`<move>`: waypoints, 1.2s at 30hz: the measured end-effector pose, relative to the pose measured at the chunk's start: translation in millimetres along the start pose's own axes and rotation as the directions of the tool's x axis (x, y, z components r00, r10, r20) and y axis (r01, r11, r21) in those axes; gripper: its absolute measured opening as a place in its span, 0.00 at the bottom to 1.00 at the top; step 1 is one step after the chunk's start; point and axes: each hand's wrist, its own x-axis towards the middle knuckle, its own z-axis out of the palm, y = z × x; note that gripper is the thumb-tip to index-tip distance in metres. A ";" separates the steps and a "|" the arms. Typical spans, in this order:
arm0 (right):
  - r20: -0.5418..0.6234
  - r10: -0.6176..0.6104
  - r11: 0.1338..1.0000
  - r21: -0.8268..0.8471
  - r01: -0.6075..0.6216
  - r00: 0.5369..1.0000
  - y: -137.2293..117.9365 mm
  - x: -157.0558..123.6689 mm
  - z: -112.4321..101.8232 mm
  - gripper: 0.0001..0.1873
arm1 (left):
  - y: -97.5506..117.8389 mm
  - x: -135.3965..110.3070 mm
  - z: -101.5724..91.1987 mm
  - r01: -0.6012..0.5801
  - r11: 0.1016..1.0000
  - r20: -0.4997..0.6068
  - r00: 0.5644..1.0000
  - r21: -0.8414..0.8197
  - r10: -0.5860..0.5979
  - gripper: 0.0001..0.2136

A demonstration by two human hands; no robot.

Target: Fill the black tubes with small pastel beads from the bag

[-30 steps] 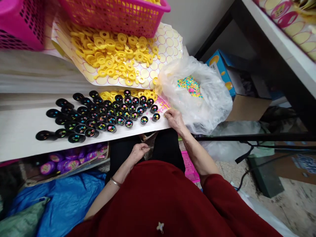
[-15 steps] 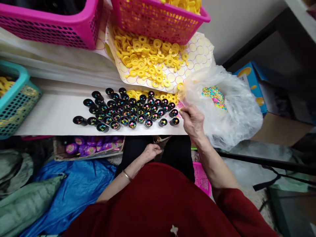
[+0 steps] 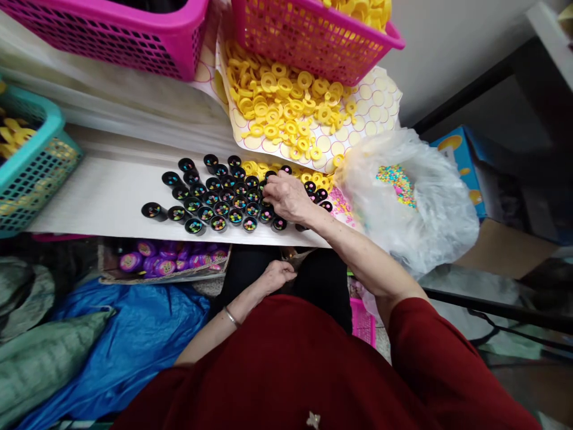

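Observation:
My right hand [image 3: 289, 196] is over the right part of a group of small black cups [image 3: 218, 224], its fingers pinched together and pointing down. Whatever sits between the fingertips is hidden, and the hand covers some cups. Small coloured candy-like beads show inside the cups, which stand upright on a white shelf [image 3: 116, 179]. Low in my lap, my left hand [image 3: 278, 276] rests with its fingers curled closed and nothing visible in them. Right of the cups lie small pink pieces [image 3: 342, 206], beside a clear plastic bag [image 3: 443, 215] holding multicoloured beads [image 3: 397, 185].
Yellow ring-shaped parts [image 3: 286, 110] are heaped behind the cups, below a pink basket [image 3: 308, 45]. Another pink basket [image 3: 134, 36] stands at back left, and a teal basket [image 3: 36, 161] at left. Under the shelf is a box of purple round containers [image 3: 165, 263].
My right hand has moved left from beside the bag and pink pieces to above the cups. My left hand stays in my lap. The view has shifted slightly.

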 end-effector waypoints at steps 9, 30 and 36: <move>0.017 -0.019 0.997 -0.075 0.020 1.000 0.9 0.1 3.7 0.09 | 2.4 -1.1 -0.2 -0.010 1.000 0.000 1.000 -0.013 0.010 0.11; -0.463 0.455 0.877 0.378 -0.295 0.761 86.7 -127.3 14.9 0.11 | 3.8 1.4 -1.4 -0.029 0.999 -0.018 0.999 0.040 0.030 0.13; -0.341 0.615 0.768 0.058 -0.637 0.711 112.3 -161.9 42.7 0.15 | 4.7 1.8 0.3 -0.004 0.998 -0.052 0.999 0.066 0.008 0.10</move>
